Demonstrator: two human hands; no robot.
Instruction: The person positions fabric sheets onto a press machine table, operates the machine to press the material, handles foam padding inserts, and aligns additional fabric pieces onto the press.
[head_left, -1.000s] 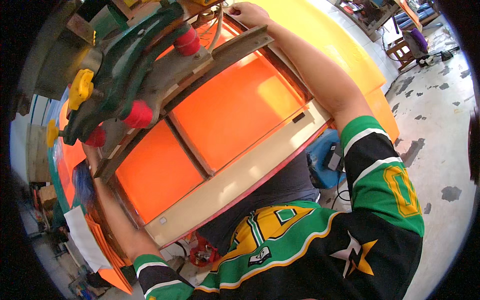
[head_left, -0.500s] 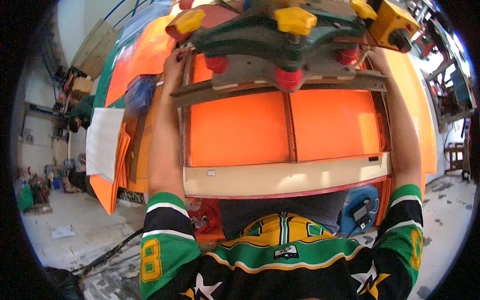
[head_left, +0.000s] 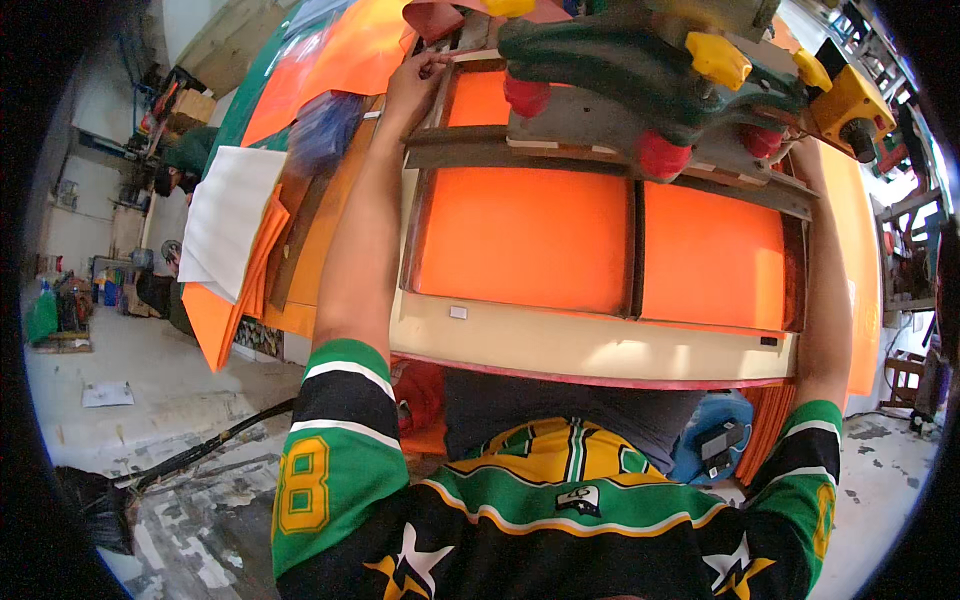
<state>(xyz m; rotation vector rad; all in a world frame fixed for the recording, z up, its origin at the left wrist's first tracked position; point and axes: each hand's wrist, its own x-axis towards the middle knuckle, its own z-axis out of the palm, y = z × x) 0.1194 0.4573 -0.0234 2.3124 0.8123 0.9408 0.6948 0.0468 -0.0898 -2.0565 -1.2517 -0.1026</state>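
Observation:
My left hand (head_left: 412,88) reaches to the far left corner of a cream board (head_left: 560,328), its fingers curled together at the edge. Whatever they pinch there is too small to make out. My right hand (head_left: 806,165) is at the far right side, with its fingers mostly hidden behind the machine. Between my arms, an orange sheet (head_left: 525,235) lies on the board under a dark metal frame (head_left: 633,250) with a middle bar. Above its far part hangs a green machine head (head_left: 600,65) with yellow star knobs (head_left: 718,60) and red round feet (head_left: 662,155).
At left are a white sheet (head_left: 240,190) and a stack of folded orange sheets (head_left: 262,250). Further back lie loose orange sheeting (head_left: 340,60) and a blue plastic bundle (head_left: 325,130). A yellow control box (head_left: 850,105) with a black knob juts out at the right.
The whole view has swung, so the machine and board appear further right. My left hand's fingers now show more clearly at the far corner; my right hand stays at the far right side.

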